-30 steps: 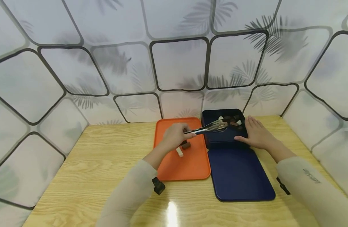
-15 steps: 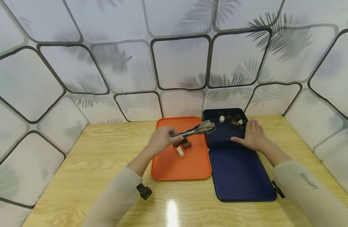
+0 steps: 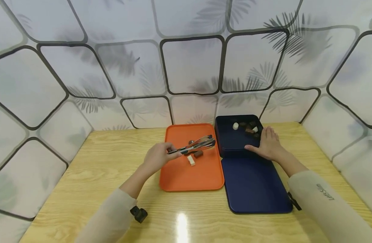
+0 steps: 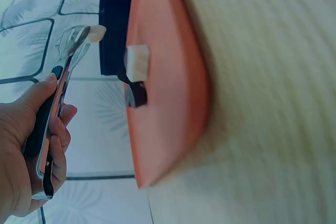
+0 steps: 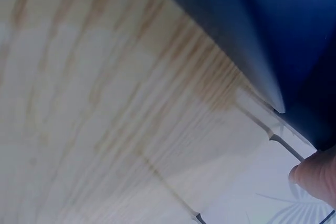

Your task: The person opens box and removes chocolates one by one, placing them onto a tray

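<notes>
My left hand (image 3: 156,158) holds metal serving tongs (image 3: 201,143) by their dark handles, above the orange tray (image 3: 192,180). A cream block (image 3: 191,160) and several dark brown pieces (image 3: 198,154) lie on the tray, partly hidden by the tongs. In the left wrist view a pale piece (image 4: 96,33) appears beside the tongs' tips; I cannot tell whether they touch it. My right hand (image 3: 269,146) rests against the right side of the navy box (image 3: 234,145), its fingers extended and thumb along the near rim. Inside are a round white piece (image 3: 235,126) and several brown and white pieces.
A flat navy lid or tray (image 3: 257,189) lies in front of the box, beside the orange tray. All of them stand on a light wooden table (image 3: 113,168). A patterned cloth wall (image 3: 192,67) rises behind the table and on both sides.
The left hand and tongs have moved left and slightly down, from over the box to over the orange tray. The right hand stays at the box, with its thumb slightly farther left.
</notes>
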The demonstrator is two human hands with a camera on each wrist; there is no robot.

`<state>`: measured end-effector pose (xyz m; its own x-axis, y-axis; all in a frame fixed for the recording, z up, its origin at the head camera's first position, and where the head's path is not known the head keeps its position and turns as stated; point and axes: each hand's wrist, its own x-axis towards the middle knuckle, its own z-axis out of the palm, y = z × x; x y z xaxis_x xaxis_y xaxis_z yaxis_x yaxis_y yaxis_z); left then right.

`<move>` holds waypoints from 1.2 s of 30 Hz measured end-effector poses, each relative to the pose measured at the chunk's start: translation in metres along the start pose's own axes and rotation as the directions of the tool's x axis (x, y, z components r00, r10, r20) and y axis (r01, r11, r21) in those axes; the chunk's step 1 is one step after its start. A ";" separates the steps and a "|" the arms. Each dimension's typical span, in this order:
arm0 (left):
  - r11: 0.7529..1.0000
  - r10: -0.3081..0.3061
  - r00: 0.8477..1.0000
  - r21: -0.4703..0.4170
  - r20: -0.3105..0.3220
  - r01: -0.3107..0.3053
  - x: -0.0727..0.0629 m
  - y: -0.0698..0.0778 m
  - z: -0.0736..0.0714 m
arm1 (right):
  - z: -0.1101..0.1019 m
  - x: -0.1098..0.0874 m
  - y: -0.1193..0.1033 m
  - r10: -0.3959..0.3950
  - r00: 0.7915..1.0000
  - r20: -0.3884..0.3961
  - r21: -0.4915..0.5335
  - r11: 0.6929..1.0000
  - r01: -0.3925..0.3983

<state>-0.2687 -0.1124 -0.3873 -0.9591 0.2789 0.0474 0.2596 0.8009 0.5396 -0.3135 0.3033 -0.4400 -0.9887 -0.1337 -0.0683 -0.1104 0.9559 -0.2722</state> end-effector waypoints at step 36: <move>0.993 0.055 0.970 -0.110 0.236 -0.029 -0.038 -0.033 0.003 | 0.002 -0.001 0.001 -0.016 0.998 -0.054 0.004 1.000 0.016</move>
<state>-0.2408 -0.1476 -0.4098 -0.8897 0.4398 -0.1228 0.2737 0.7290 0.6274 -0.3121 0.3040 -0.4424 -0.9909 -0.1343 -0.0120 -0.1258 0.9527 -0.2768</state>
